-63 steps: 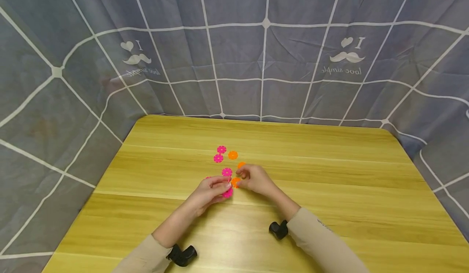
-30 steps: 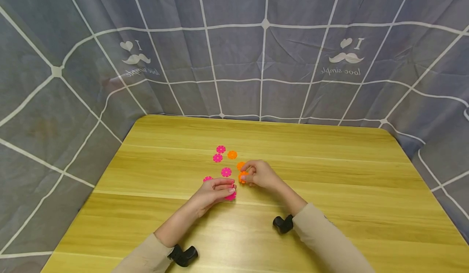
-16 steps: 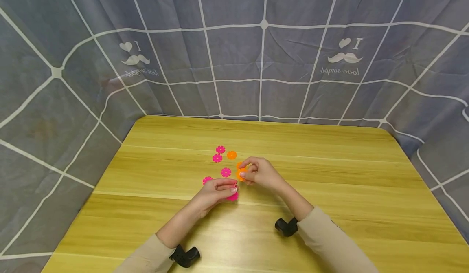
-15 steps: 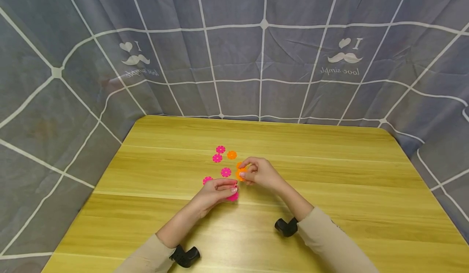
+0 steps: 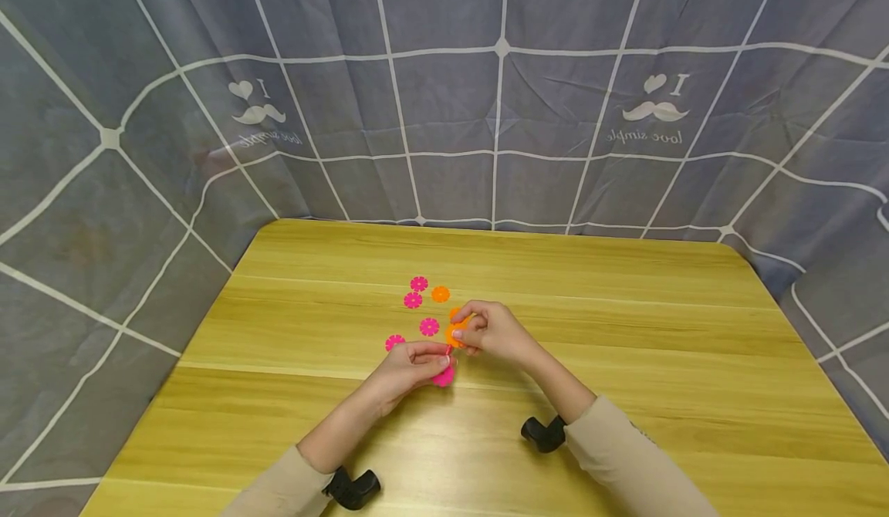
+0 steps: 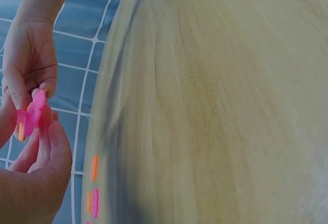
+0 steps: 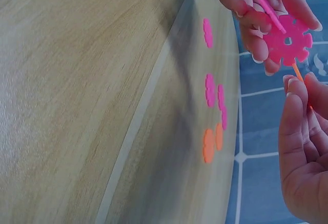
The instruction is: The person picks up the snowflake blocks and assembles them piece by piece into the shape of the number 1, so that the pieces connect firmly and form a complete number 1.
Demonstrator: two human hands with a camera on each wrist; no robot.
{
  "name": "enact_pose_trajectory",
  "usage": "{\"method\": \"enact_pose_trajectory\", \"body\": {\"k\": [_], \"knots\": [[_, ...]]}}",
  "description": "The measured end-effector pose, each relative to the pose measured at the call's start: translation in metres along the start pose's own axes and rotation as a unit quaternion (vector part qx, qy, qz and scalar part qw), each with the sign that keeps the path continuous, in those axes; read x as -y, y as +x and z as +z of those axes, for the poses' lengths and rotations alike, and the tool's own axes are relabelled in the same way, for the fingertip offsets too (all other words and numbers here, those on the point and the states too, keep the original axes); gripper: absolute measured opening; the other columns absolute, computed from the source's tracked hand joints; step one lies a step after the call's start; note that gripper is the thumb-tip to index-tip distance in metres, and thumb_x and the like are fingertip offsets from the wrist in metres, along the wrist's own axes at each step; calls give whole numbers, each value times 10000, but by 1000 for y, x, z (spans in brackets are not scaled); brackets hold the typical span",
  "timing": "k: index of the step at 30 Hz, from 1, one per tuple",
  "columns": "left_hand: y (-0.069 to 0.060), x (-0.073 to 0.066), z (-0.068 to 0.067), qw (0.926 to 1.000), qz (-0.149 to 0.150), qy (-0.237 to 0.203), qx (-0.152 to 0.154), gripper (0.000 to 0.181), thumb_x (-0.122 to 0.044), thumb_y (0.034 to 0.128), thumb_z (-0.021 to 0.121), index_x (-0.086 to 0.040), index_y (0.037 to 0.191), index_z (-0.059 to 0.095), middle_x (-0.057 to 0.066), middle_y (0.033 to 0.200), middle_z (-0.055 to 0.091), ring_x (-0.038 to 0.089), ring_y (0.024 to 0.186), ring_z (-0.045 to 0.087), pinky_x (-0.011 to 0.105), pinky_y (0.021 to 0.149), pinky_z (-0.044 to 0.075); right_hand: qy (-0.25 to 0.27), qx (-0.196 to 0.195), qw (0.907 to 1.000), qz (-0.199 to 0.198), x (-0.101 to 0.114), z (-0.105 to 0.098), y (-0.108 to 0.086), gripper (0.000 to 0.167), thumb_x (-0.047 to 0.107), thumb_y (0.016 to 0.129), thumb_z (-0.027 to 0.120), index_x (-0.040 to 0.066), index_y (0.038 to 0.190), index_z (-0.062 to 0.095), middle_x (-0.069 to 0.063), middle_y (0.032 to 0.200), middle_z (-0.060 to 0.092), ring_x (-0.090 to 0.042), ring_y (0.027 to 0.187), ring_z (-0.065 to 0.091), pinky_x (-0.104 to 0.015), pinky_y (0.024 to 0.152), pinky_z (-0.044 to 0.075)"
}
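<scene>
Between finger and thumb, my left hand (image 5: pixel 406 370) pinches joined pink notched discs (image 5: pixel 443 376); in the right wrist view one pink disc (image 7: pixel 288 40) faces the camera and another (image 7: pixel 268 9) stands edge-on against it. My right hand (image 5: pixel 495 333) pinches an orange disc (image 5: pixel 454 336), seen edge-on (image 7: pixel 300 75) in the right wrist view with its tip at the pink disc's lower rim. Whether it sits in a notch, I cannot tell. Both hands are close together above the table.
Several pink discs (image 5: pixel 429 327) lie on the wooden table (image 5: pixel 625 347) beyond my left hand, with an orange disc (image 5: pixel 441 294) beside them. Another orange disc (image 7: pixel 208 145) lies near my right fingers. A grey curtain (image 5: pixel 451 100) surrounds the table.
My right hand moved up and right from the pink pieces with the orange disc, then came slightly back down. My left hand shifted a little right, and the orange and pink pieces are now closer together.
</scene>
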State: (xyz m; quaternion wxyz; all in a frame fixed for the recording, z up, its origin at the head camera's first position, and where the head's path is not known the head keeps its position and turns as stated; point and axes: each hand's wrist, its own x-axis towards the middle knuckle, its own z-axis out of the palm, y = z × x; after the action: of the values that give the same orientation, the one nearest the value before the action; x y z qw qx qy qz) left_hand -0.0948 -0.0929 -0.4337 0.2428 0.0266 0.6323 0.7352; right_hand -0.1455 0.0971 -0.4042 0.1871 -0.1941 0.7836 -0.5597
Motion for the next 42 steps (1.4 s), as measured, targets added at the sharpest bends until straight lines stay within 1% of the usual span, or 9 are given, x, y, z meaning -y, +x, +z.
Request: {"method": "enact_pose_trajectory", "body": {"k": [6, 10, 15, 17, 25, 30, 34, 38, 42], "knots": [[-1, 0, -1, 9999, 116, -27, 118, 403, -51, 929, 559, 207, 1219, 451, 234, 1089, 632, 142, 951, 637, 242, 835, 517, -62, -20, 9999, -136, 1, 1, -2, 150, 3, 864, 635, -47, 1003, 604, -260, 722, 608, -406, 608, 574, -501, 606, 534], [0, 0, -1, 9999, 69, -82, 116, 400, -51, 934, 551, 208, 1221, 451, 217, 1080, 640, 136, 940, 639, 240, 838, 515, -349, -120, 9987, -349, 3, 2, -4, 129, 19, 872, 632, -20, 993, 613, -245, 701, 601, -396, 597, 564, -350, 531, 513], [0, 1, 0, 9998, 95, -166, 30, 385, -26, 935, 536, 217, 1219, 444, 248, 1097, 622, 148, 940, 641, 248, 836, 516, -686, -286, 9955, -583, 5, 4, -7, 120, 50, 877, 636, 13, 990, 622, -214, 674, 590, -275, 542, 540, -200, 460, 398], [0, 1, 0, 9998, 121, -173, -15, 379, -17, 935, 533, 220, 1217, 442, 267, 1111, 608, 146, 940, 640, 247, 837, 515, -704, -324, 9951, -619, 6, 4, -7, 120, 53, 875, 640, 19, 988, 624, -211, 672, 590, -256, 536, 536, -193, 458, 391], [0, 0, 1, 9996, 178, -107, -175, 381, -24, 920, 561, 214, 1200, 464, 261, 1113, 609, 97, 898, 640, 231, 820, 520, -409, -69, 9973, -599, 2, 3, -6, 132, 48, 888, 621, -13, 1004, 606, -242, 694, 590, -407, 596, 562, -242, 491, 466], [0, -2, 4, 9987, 391, 8, -321, 381, -44, 904, 590, 219, 1162, 495, 157, 1002, 676, 62, 835, 639, 204, 778, 526, -78, 77, 9990, -441, 1, 2, -4, 132, 30, 899, 598, -28, 1014, 569, -194, 646, 558, -247, 525, 529, -233, 504, 462], [0, -1, 9, 9968, 563, 159, -542, 357, -23, 884, 603, 229, 1121, 514, 166, 952, 684, 59, 802, 641, 197, 744, 530, 213, 149, 9989, -402, 0, 2, -4, 121, 15, 907, 579, -42, 1011, 560, -194, 639, 531, -128, 510, 478, -230, 503, 450], [-1, 0, 15, 9939, 730, 280, -776, 333, -3, 868, 613, 230, 1092, 532, 225, 948, 670, 71, 788, 645, 207, 726, 537, 263, 117, 9987, -426, 1, 2, -4, 124, 12, 905, 579, -41, 1017, 583, -277, 693, 534, -119, 515, 465, -247, 494, 446], [-3, 0, 20, 9909, 889, 389, -928, 318, -8, 858, 629, 210, 1079, 561, 261, 954, 659, 82, 780, 650, 215, 720, 541, 209, 81, 9986, -474, 2, 2, -5, 135, 13, 900, 588, -47, 1020, 602, -215, 670, 547, -124, 526, 467, -216, 489, 430]]}}
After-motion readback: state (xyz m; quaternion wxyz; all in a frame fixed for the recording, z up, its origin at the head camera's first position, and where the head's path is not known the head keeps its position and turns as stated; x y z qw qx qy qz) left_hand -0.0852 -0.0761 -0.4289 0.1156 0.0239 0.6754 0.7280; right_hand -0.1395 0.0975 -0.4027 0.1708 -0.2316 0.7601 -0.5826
